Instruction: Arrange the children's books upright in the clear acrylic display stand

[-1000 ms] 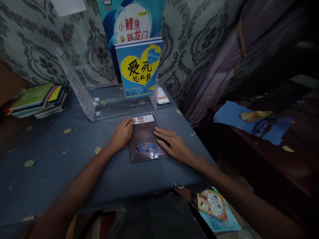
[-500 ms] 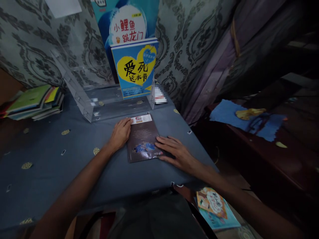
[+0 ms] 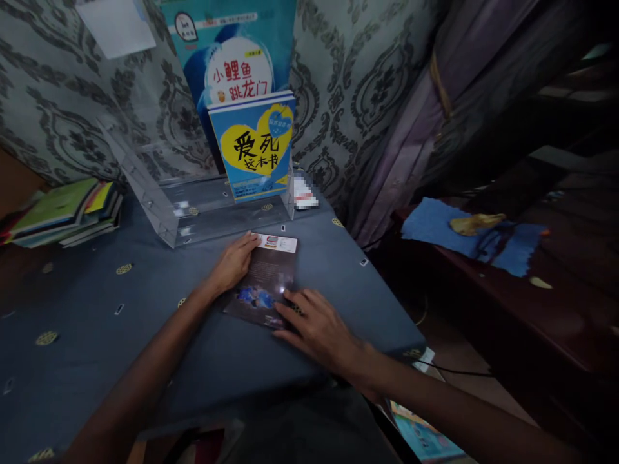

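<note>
A dark brown book lies closed on the cloth-covered table, with a white label strip along its far end and a blue picture near its close end. It sits slightly turned, its close end toward the left. My left hand rests along the book's left side, fingers stretched forward and the tips touching the label corner. At the lower right edge, my right hand has its fingers apart, their tips touching the cover. Neither hand is wrapped round the book.
Behind stands a clear acrylic rack holding a blue-and-yellow book and a taller teal book. Stacked books lie at the left. To the right is a dark red bench with a blue cloth. Picture books lie below the table.
The brown book has turned clockwise, its close end swinging left. My right hand has moved left and closer to me with that edge. My left hand stays at the label corner.
</note>
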Motion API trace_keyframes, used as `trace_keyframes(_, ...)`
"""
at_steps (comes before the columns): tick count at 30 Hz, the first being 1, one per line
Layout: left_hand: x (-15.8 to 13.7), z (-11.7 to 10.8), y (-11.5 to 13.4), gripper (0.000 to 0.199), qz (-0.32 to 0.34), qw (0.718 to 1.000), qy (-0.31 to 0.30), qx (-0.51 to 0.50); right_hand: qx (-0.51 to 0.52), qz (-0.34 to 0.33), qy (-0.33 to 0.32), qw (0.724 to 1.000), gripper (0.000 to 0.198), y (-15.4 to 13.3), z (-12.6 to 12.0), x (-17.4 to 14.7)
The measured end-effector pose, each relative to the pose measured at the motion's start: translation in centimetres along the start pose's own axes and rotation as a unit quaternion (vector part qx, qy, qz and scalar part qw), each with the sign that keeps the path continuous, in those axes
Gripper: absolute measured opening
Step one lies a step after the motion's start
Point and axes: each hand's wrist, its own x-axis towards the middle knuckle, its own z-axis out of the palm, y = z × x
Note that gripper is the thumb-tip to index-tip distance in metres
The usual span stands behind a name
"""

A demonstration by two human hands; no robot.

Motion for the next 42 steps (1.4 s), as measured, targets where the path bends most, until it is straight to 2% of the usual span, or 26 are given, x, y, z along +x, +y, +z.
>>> trace_keyframes(5,1.2,-1.7,2.1,0.039,-0.010,0.992,-0.046,0.115,0.059,-0.062,-0.073,0.994,0.049,-2.9,0.0,2.4)
trace_keyframes(8,1.3,-2.2,4.6,0.036,-0.022,0.982,-0.079,0.173,0.118,-0.098,-0.082,0.985,0.037,-2.0,-0.2,3.4)
trace_keyframes(10,0.8,-2.2,6.2,0.043,-0.038,0.977,-0.091,0.189,0.177,-0.090,-0.042,0.979,0.026,-0.1,-0.1,3.9)
trace_keyframes(11,0.6,-2.1,6.9,0.046,-0.044,0.977,-0.091,0.189,0.205,-0.062,-0.009,0.977,0.025,1.2,-0.1,4.2)
trace_keyframes(13,0.0,-1.9,8.1,0.052,-0.051,0.978,-0.091,0.182,0.250,0.035,0.061,0.966,0.027,4.0,-0.1,4.9)
trace_keyframes(15,-0.3,-1.6,8.9,0.059,-0.063,0.976,-0.098,0.183,0.281,0.142,0.102,0.944,0.029,6.6,0.0,6.0)
trace_keyframes(16,-0.4,-1.5,9.2,0.061,-0.073,0.974,-0.104,0.187,0.297,0.175,0.109,0.932,0.031,7.7,0.2,6.6)
trace_keyframes(19,-0.3,-1.5,9.8,0.058,-0.094,0.966,-0.123,0.208,0.333,0.220,0.117,0.909,0.034,9.8,1.1,8.1)
trace_keyframes(23,0.1,-1.6,10.2,0.052,-0.092,0.959,-0.145,0.225,0.352,0.242,0.105,0.898,0.035,10.4,2.5,8.4)
trace_keyframes(30,0.5,-2.0,10.4,0.047,-0.092,0.955,-0.165,0.229,0.350,0.250,0.105,0.897,0.038,10.2,2.0,7.7)
trace_keyframes(36,0.2,-1.4,10.0,0.048,-0.087,0.960,-0.148,0.220,0.343,0.228,0.109,0.905,0.041,9.9,1.5,7.5)
trace_keyframes(39,-0.3,-0.6,9.6,0.050,-0.079,0.966,-0.119,0.213,0.326,0.215,0.089,0.916,0.043,9.9,1.4,7.4)
trace_keyframes(42,-0.6,-0.1,9.6,0.051,-0.071,0.971,-0.094,0.209,0.270,0.184,0.061,0.943,0.038,9.8,1.2,7.3)
